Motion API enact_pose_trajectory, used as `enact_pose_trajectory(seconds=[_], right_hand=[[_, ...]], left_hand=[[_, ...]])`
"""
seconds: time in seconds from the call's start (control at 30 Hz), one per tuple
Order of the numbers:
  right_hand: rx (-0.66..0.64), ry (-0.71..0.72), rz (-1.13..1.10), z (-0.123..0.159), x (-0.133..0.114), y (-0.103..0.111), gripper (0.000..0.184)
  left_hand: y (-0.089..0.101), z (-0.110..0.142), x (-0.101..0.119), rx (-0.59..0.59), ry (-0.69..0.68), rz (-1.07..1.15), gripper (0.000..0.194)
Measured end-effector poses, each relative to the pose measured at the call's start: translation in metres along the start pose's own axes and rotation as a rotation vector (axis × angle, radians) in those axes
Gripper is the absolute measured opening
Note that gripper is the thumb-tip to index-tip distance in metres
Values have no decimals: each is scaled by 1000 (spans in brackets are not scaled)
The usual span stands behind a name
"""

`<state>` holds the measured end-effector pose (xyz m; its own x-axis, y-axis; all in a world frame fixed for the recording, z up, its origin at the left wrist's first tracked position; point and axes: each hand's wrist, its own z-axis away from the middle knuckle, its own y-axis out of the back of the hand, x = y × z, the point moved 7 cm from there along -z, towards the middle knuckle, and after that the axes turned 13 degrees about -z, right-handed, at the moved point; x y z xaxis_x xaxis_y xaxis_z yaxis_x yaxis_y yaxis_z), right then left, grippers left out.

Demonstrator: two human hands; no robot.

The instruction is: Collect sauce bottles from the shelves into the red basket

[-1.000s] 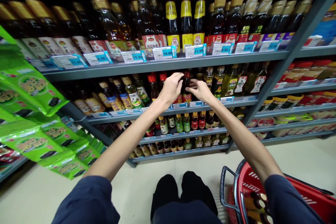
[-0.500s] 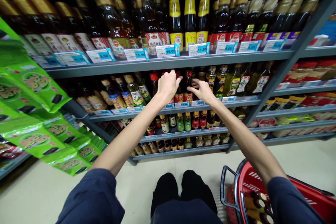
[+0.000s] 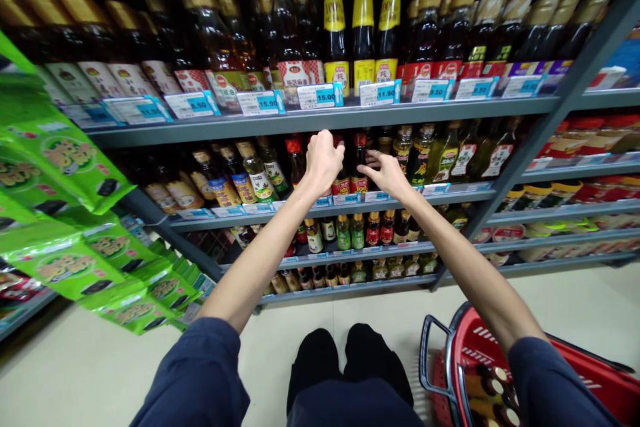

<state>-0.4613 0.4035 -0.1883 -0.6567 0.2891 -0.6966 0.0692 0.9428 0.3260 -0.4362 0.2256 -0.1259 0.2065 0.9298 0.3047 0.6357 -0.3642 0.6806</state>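
Note:
My left hand [image 3: 324,161] reaches into the second shelf, its fingers curled away from me; whatever they grip is hidden behind the knuckles. Just right of it stand dark bottles with red labels marked 100. One of these, a red-capped dark bottle [image 3: 359,163], is upright between my hands. My right hand [image 3: 384,172] is beside that bottle with fingers apart and pointing at its right side; I cannot tell whether they touch it. Another red-capped bottle [image 3: 296,159] stands left of my left hand.
The upper shelf edge [image 3: 320,121] runs just above my hands, with tall oil bottles over it. Green snack packets [image 3: 75,153] hang at left. A red shopping basket [image 3: 450,347] holding several bottles is on the floor at right. Lower shelves carry small bottles.
My left hand and forearm have shifted slightly to the right, uncovering more of the red-capped bottle at its left. My right hand has hardly moved.

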Motion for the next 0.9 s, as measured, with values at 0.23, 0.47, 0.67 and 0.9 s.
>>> enact_pose_trajectory(seconds=[0.23,0.47,0.67,0.9], right_hand=[[46,-7,2,1,-3,0,41],[86,89,97,19,-19,5,47],[-97,142,336,65,-17,-17,26],[-228,118,619,66,-7,-38,21]], left_hand=[[-2,-1,1,-53,-5,127,25],[10,20,-1,29,-36,207,31],[-11,93,-26,-122,-196,30,28],[-49,102,-45,-250,-259,-288,29]])
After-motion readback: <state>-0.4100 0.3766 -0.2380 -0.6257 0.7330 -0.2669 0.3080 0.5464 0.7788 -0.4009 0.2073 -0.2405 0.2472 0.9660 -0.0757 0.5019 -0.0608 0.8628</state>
